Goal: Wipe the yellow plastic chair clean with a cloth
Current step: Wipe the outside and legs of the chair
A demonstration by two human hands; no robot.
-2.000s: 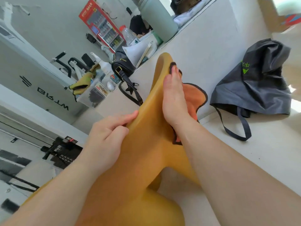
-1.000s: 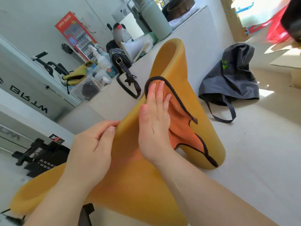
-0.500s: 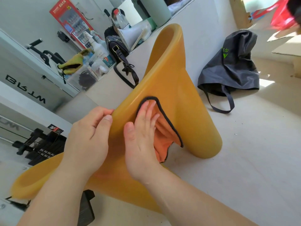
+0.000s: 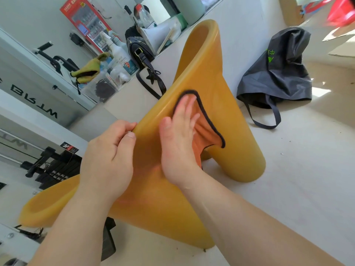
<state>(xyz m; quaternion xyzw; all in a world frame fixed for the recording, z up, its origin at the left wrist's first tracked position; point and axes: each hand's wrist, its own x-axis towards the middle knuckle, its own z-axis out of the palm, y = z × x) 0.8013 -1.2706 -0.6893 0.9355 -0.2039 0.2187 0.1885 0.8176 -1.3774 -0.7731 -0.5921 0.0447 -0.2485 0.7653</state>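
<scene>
Since half a second ago, your right hand (image 4: 179, 139) has slid the cloth (image 4: 206, 129) slightly up the yellow chair (image 4: 226, 104).
Flat fingers pin the cloth; your left hand (image 4: 107, 156) is clenched on the rim. The chair's long axis runs away from your fingertips toward the bench (image 4: 240, 22); open floor (image 4: 307, 169) lies right.
</scene>
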